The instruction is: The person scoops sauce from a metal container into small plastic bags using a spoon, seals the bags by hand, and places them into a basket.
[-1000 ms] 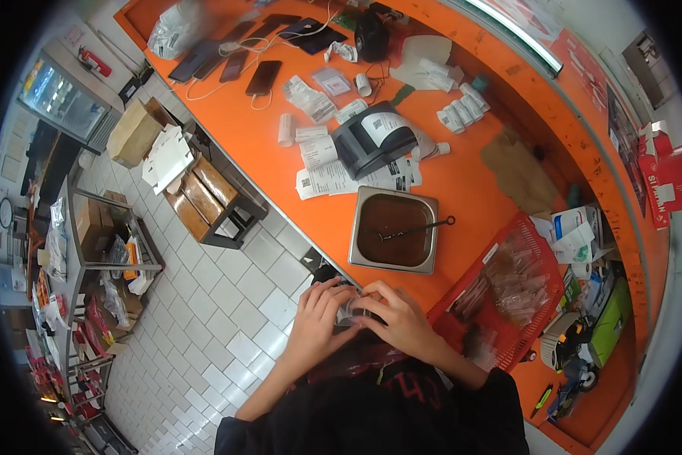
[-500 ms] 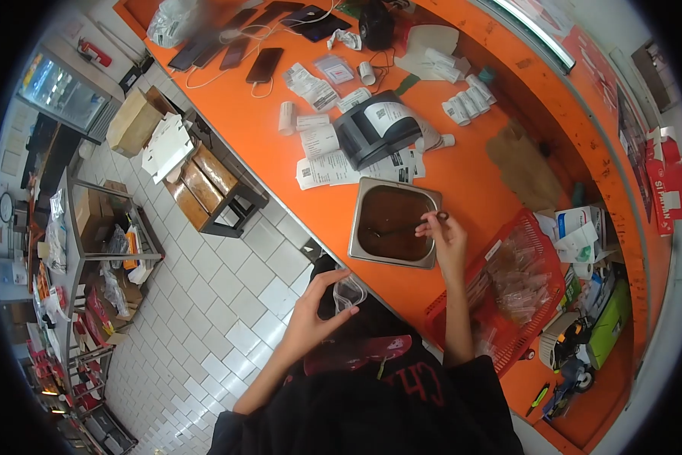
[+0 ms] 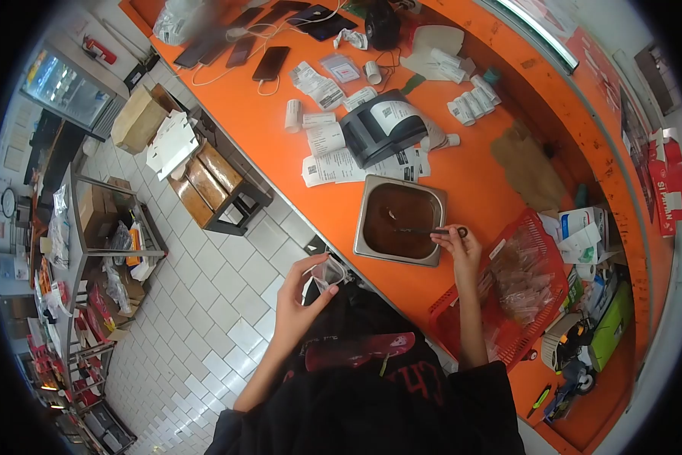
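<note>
Fingers on the right hand [image 3: 462,247] are now clamped round the handle of the dark spoon [image 3: 418,230], just right of centre in the frame. A second ago that hand was down with the other one at the clear plastic container [image 3: 328,274], so yeah, looks like the two have split the work. Left hand [image 3: 294,298] grips the container between thumb and fingers, mid-frame, just off the tabletop [image 3: 474,171] edge. Spoon's far end is over or in the brown liquid [image 3: 394,241] in the metal pan [image 3: 394,258]; can't tell how deep tbh.
</note>
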